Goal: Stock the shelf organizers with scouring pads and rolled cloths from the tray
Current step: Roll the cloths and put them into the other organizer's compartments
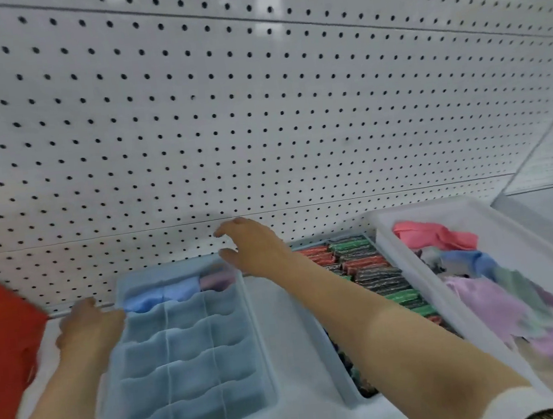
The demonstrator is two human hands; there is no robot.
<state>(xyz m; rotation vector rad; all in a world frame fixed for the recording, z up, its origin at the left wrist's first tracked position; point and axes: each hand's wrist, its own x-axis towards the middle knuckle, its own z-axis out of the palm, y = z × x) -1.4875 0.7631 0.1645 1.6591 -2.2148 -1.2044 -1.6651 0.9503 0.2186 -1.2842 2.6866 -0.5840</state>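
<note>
A pale blue divided organizer (pixel 254 332) lies on the shelf at centre. Its far row holds two blue rolled cloths (pixel 164 294) and a purple-pink one (pixel 216 280); the other cells look bare. My left hand (pixel 87 329) rests against the organizer's far left corner, fingers on its rim. My right hand (pixel 253 243) hovers over the far right corner with loose fingers, holding nothing. A second organizer (pixel 348 387) to the right is packed with red, green and dark scouring pads (pixel 375 275). A white tray (pixel 531 249) at right holds loose pink, blue and purple cloths (pixel 485 296).
White pegboard (pixel 256 108) rises directly behind the shelf. A red panel (pixel 1 344) stands at the left edge. My right forearm crosses above the scouring pad organizer. A strip of bare white shelf (pixel 286 311) runs between the two organizers.
</note>
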